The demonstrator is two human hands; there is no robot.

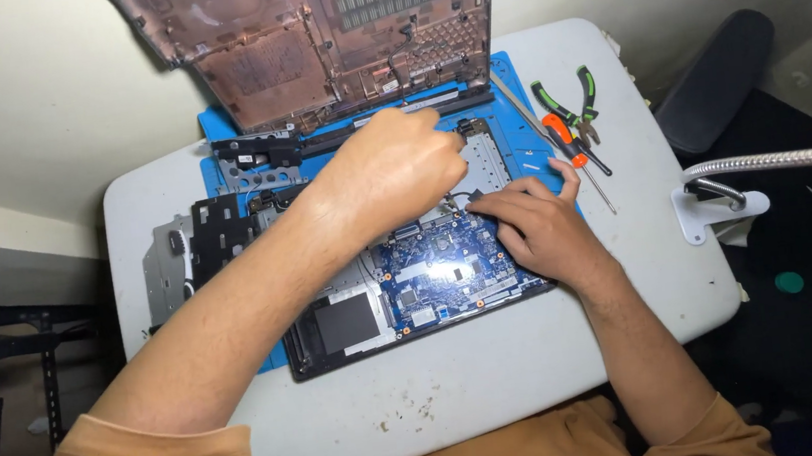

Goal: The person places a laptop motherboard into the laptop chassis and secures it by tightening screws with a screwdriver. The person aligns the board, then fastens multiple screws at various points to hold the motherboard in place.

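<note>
An opened laptop base [403, 299] lies on a blue work mat [219, 127] in the middle of the white tabletop [501, 369], its blue circuit board [441, 270] bare and lit. Both of the person's hands are down on it.

The left hand [390, 169] reaches across from the left with the fist curled and its fingers [430, 120] bunched together at the far edge of the base, right by the hinge bar [317, 142]. Whether they pinch anything I cannot tell, since the knuckles hide the tips. The circuit board lies just below and nearer the person than these fingers.

The right hand [537, 229] rests on the right end of the board, its fingers [489, 204] drawn together and pressed down on a small black cable [463, 195] at the board's upper edge. The thumb sticks up toward the mat's right border. The board spreads out to the left of these fingers and under the palm.

Beyond the left fingers the removed bottom cover [316, 36] leans upright against the wall, its inner side facing the room. To the right of the right fingers, well apart on the tabletop, lie green-handled pliers [574, 105] and an orange-handled screwdriver [574, 150]. A flat metal drive [164, 273] sits at the tabletop's left edge.
</note>
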